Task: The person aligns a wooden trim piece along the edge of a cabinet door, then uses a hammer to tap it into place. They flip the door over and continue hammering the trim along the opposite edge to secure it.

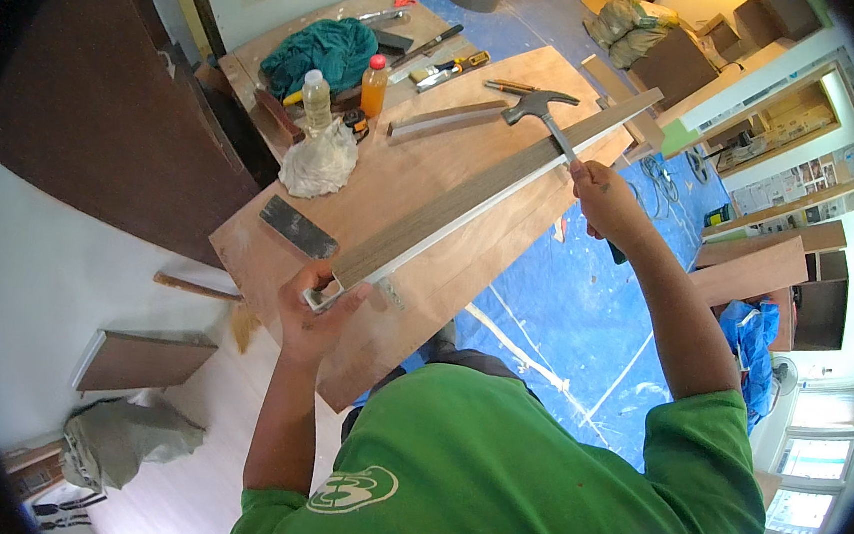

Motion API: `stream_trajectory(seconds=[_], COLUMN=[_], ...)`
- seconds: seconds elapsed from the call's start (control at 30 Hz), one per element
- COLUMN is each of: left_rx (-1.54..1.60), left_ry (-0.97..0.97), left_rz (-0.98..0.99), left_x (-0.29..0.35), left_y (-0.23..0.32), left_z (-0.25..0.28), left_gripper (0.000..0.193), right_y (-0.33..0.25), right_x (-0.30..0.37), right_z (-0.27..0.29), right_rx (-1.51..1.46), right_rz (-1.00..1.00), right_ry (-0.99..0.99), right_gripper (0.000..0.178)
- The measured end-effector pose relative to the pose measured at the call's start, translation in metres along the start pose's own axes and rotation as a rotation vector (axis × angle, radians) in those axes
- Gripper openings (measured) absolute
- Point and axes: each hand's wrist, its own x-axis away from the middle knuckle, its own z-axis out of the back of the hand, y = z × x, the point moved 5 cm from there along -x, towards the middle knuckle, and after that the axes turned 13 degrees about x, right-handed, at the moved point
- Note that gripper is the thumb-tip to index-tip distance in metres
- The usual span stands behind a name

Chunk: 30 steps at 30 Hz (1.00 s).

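Observation:
My left hand [311,308] is closed around the near end of a long strip [494,185] with a brown wood-grain face and a white edge. The strip slants away to the far right above a plywood worktop [427,267]. Gripped by the handle in my right hand [608,203] is a claw hammer [540,105]. Its metal head lies over or just beyond the strip's far half; whether it touches I cannot tell. Beside my left hand rests a dark rectangular block [298,227]. A shorter strip [447,118] lies farther back on the worktop, with pencils [511,86] near it.
At the worktop's far left stand a clear bottle [317,100], an orange drink bottle [374,85], a white rag [320,161], a tape measure [356,124] and a green cloth [318,55]. Blue sheeting [553,322] covers the floor. Boards [752,278] lean at the right.

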Motion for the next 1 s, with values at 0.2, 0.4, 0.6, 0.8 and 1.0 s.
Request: stream_trajectory(seconds=[0.2,0.4,0.6,0.8,1.0], left_rx=[-0.207,-0.87,-0.766,-0.745,-0.824], left_ry=[0.007,-0.223,-0.112,-0.133,-0.115], left_rz=[-0.699,-0.636,-0.623,-0.689,-0.507], left_x=[0.009,-0.029,-0.032,-0.027,-0.038], left_y=[0.125,0.117,0.111,0.11,0.121], left_z=[-0.026,-0.113,-0.115,-0.112,-0.127], left_gripper=[0.041,0.036,0.025,0.023,0.039], right_y=[0.007,-0.012,-0.04,-0.073,-0.059], right_x=[-0.006,0.006,0.069,0.095,0.08], right_z=[-0.011,-0.012,-0.059,-0.069,-0.058], right_rx=[-0.074,-0.05,-0.029,-0.021,-0.011], right_rz=[0.076,0.075,0.413,0.393,0.349], right_ry=[0.08,0.088,0.107,-0.053,-0.064], right_gripper=[0.05,0.055,0.041,0.048,0.055])
